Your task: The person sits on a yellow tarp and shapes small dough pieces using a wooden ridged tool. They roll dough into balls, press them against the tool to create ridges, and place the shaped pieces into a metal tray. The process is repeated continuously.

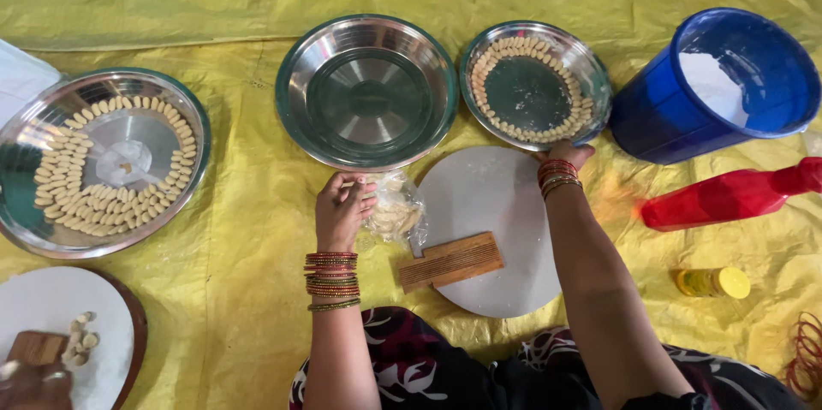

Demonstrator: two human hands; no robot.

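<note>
Ridged block (451,261): lies on my round white board (497,205).
Left hand (342,209): I'm pinching the clear dough bag (396,209), below the empty steel plate (368,89).
Right hand (569,153): grip unclear, touching the rim of the plate of dough pieces (535,83).

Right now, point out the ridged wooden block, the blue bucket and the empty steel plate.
ridged wooden block (451,261), head view, middle of its grooved top.
blue bucket (651,115), head view, outer wall.
empty steel plate (368,93), head view, flat bare centre.
</note>
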